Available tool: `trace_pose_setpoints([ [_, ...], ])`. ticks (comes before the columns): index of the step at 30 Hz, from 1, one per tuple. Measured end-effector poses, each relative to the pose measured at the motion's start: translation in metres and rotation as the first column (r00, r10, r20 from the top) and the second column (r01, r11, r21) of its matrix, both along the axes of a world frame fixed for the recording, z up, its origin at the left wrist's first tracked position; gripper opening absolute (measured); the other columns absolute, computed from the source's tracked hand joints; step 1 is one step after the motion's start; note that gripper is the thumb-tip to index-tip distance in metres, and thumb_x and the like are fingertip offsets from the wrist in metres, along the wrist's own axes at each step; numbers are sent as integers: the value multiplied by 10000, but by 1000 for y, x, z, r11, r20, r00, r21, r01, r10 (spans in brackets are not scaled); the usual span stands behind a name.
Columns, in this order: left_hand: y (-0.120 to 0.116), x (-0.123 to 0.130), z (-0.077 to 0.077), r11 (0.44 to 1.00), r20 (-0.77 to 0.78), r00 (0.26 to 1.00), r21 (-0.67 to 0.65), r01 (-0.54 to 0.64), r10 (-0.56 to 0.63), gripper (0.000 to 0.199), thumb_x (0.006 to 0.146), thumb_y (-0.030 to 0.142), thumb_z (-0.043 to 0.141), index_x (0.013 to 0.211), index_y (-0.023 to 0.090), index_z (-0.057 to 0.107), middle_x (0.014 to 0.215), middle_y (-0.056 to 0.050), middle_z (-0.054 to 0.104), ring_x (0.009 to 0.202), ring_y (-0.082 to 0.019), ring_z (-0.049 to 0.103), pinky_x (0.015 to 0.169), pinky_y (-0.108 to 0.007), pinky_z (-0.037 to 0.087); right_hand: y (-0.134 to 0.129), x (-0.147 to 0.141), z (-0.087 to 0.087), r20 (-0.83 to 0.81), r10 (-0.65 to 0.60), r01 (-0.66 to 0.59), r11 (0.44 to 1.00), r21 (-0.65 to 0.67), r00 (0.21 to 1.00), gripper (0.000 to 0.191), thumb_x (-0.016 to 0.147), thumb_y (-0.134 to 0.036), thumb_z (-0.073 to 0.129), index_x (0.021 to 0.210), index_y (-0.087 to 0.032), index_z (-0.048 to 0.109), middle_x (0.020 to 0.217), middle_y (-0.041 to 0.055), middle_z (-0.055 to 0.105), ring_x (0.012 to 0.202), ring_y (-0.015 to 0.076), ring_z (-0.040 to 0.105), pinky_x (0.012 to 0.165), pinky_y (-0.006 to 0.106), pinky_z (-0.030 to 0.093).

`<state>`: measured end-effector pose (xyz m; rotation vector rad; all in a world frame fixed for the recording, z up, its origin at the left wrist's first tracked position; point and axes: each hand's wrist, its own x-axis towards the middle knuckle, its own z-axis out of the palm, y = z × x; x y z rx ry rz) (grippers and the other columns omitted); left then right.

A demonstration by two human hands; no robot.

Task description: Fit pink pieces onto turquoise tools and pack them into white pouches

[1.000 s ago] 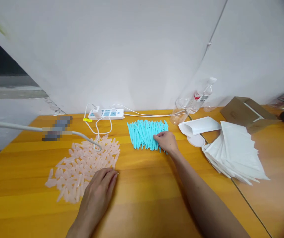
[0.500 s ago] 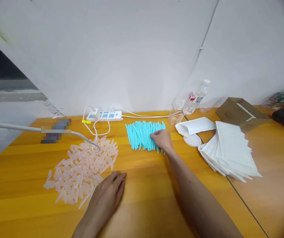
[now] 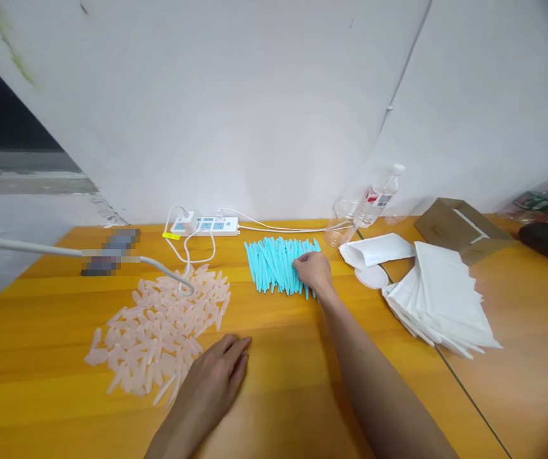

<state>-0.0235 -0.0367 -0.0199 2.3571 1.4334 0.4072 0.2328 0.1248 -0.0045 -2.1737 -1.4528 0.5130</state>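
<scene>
Many thin turquoise sticks (image 3: 274,264) lie side by side in a band near the back of the wooden table (image 3: 274,395). My right hand (image 3: 313,273) is over the right part of this band, thumb and fingertips pinched together on the sticks; whether one is between them is hidden. A wide heap of pale pink pieces (image 3: 159,325) is spread on the left. Beside its lower right edge my left hand (image 3: 219,373) rests on the table, its fingers together and curled slightly, with nothing visible in them.
A white power strip (image 3: 223,225) with cables stands by the wall, a blurred phone (image 3: 111,252) at left. To the right are a plastic bottle (image 3: 382,196), a clear cup, a round white lid (image 3: 372,276), white envelopes (image 3: 446,293) and a cardboard box (image 3: 460,226).
The view has shifted slightly. My left hand has moved a little to the right, away from the pink heap. My right hand stays at the turquoise sticks.
</scene>
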Motion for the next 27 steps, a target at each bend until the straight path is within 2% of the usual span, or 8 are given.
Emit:
trace_pose_setpoints([
  [3, -1, -1, -2, 1000, 25, 1000, 2, -2, 2, 333, 1002, 246, 405, 1214, 227, 660, 1028, -82, 696, 881, -202, 703, 799, -317, 561, -10, 9, 4, 8, -21, 21, 999, 31, 1000, 247, 793, -372, 610, 812, -193, 779, 822, 92, 772, 823, 236, 711, 702, 270, 468],
  [8, -2, -1, -2, 1000, 112, 994, -2, -6, 6, 293, 991, 249, 430, 1142, 231, 680, 965, -74, 690, 817, -185, 687, 749, -289, 541, -43, 46, 1, 7, -75, 74, 997, 32, 997, 367, 797, -502, 616, 858, -176, 772, 842, 94, 768, 819, 250, 705, 706, 296, 479],
  [13, -3, 7, 9, 988, 311, 950, -153, 21, 28, 239, 995, 291, 465, 1001, 238, 697, 912, -52, 690, 779, -162, 659, 696, -254, 510, -57, 64, -14, -21, -86, 86, 996, -10, 996, 378, 786, -504, 629, 875, -167, 775, 882, 101, 774, 832, 255, 712, 725, 310, 490],
  [17, -5, 11, 10, 953, 465, 868, -300, -34, 177, 202, 961, 357, 554, 970, 226, 708, 852, -39, 710, 749, -156, 646, 687, -241, 511, -51, 61, -19, -53, -71, 70, 997, -27, 996, 320, 772, -450, 648, 829, -162, 774, 859, 100, 779, 816, 244, 714, 709, 293, 484],
  [22, -1, 5, -1, 857, 523, 755, -506, -100, 397, 270, 884, 452, 656, 878, 187, 705, 790, -35, 710, 707, -147, 632, 640, -228, 493, -47, 61, -16, -115, -46, 41, 998, -52, 992, 237, 755, -367, 638, 717, -168, 762, 686, 71, 746, 699, 219, 696, 609, 262, 453],
  [27, 5, 2, -3, 779, 579, 614, -619, -97, 536, 344, 808, 499, 727, 854, 161, 689, 702, -27, 691, 641, -136, 627, 618, -231, 500, -62, 71, -3, -175, -59, 62, 998, 13, 983, 319, 805, -436, 603, 852, -166, 767, 757, 70, 743, 752, 217, 676, 640, 271, 460],
])
